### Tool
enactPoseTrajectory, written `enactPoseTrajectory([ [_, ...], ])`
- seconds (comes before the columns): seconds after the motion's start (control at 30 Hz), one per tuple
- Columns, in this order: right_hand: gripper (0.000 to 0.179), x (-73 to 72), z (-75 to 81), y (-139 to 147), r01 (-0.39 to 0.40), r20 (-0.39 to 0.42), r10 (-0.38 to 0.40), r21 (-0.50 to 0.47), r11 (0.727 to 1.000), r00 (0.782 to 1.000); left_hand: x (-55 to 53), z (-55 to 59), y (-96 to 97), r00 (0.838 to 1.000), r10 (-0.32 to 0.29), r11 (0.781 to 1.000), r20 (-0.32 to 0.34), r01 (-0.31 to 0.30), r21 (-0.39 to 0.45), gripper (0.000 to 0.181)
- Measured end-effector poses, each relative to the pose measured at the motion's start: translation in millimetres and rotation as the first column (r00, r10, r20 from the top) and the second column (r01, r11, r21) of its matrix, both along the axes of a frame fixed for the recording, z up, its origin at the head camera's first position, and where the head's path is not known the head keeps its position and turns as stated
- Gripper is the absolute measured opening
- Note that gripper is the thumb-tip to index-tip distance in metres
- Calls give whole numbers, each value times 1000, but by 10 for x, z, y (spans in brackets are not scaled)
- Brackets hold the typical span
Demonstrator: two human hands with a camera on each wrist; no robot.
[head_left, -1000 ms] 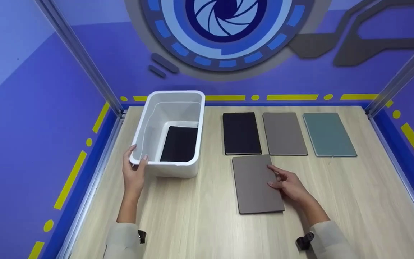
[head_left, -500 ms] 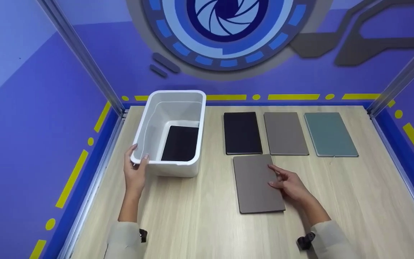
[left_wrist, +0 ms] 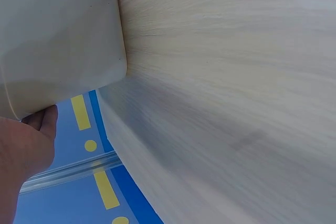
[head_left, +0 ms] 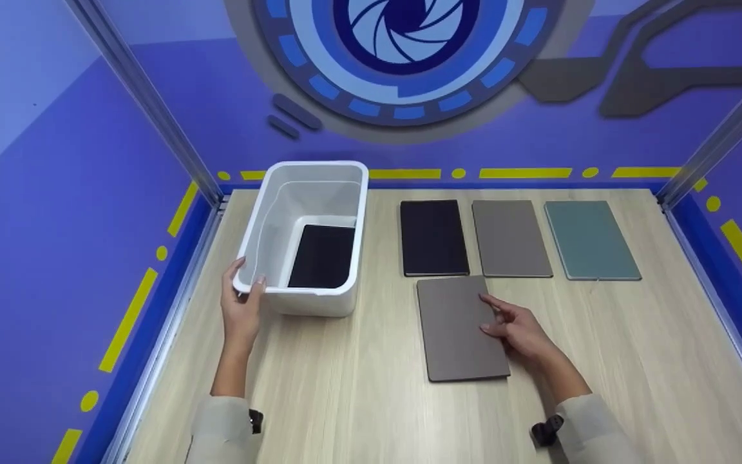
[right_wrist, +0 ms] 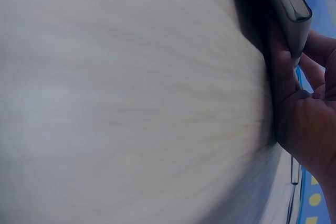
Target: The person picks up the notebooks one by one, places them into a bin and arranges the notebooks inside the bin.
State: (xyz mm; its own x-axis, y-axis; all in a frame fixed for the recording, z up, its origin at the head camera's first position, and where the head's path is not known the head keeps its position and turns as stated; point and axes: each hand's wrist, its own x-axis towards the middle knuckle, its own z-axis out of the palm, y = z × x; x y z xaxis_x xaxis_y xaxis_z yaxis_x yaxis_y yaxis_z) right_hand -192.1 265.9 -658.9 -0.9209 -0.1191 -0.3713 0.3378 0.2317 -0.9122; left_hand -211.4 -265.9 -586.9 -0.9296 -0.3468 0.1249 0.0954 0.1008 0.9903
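Note:
My left hand [head_left: 240, 314] grips the near left corner of a white plastic bin [head_left: 310, 304], thumb and fingers over the rim. In the left wrist view, that hand [left_wrist: 26, 145] is at the lower edge of the bin's wall [left_wrist: 63, 40]. Inside the bin lies a black notebook [head_left: 324, 258]. A taupe notebook [head_left: 458, 332] is pinched at its right edge by my right hand [head_left: 522, 332], thumb on the cover. The right wrist view shows this notebook [right_wrist: 296, 11] edge-on, with some fingers [right_wrist: 283, 74] underneath it, close to the tabletop.
Along the back of the wooden table [head_left: 371, 399] lie a black notebook [head_left: 434, 238], another taupe notebook [head_left: 511, 238] and a green notebook [head_left: 592, 240] in a row. Blue printed panels with metal posts [head_left: 145, 96] bound the table at the back and sides.

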Motion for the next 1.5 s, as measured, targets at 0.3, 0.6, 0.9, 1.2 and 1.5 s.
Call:
enactPoseTrajectory([
  [0.3, 76, -12, 16, 4, -15, -21, 15, 20, 1000, 1000, 3, -7, -18, 1000, 1, 1000, -6, -1, -12, 58],
  [0.6, 76, -23, 37, 11, -8, -22, 8, 4, 1000, 1000, 3, 1, 1, 1000, 15, 1000, -3, -15, -14, 57],
  [0.9, 76, -23, 20, 4, -25, -32, 27, 48, 999, 999, 18, -9, -5, 1000, 22, 1000, 0, -22, -14, 58],
  [1.2, 76, -8, 18, -11, -18, -46, 20, 47, 999, 999, 23, -14, -7, 1000, 17, 1000, -2, -17, -23, 58],
  [1.5, 75, 4, 16, 11, -13, -44, 14, 19, 1000, 999, 11, -6, 8, 1000, 3, 1000, -8, -3, -22, 59],
])
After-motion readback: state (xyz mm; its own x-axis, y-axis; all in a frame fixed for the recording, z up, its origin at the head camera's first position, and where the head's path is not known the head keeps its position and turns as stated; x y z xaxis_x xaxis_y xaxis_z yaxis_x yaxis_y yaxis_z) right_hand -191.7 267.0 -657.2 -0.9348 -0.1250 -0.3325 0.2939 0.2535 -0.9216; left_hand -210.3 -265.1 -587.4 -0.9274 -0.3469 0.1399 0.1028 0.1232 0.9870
